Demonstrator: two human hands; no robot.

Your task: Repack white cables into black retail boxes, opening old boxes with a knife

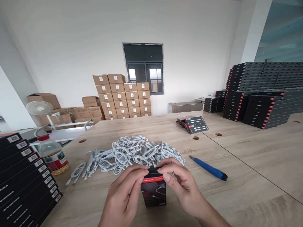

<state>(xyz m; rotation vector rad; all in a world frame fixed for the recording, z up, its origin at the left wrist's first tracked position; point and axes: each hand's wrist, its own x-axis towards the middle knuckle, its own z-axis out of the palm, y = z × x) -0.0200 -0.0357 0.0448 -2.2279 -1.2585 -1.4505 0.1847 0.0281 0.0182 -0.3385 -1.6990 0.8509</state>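
A small black box with a red band [154, 194] stands upright on the wooden table in front of me, a white cable pictured on its face. My left hand [127, 189] pinches the left side of its top edge between thumb and fingers. On the right side of the same edge, my right hand [180, 181] grips with thumb and forefinger. The box's top flap lies between my fingertips and is partly hidden by them. Just behind the box spreads a pile of coiled white cables [123, 154].
A blue pen-like tool [209, 168] lies to the right. Flat black packages [196, 124] sit farther back. Stacked black boxes [26, 179] and a bottle [53, 154] stand at left, more black boxes [258, 110] at right. Cartons [121, 96] line the wall.
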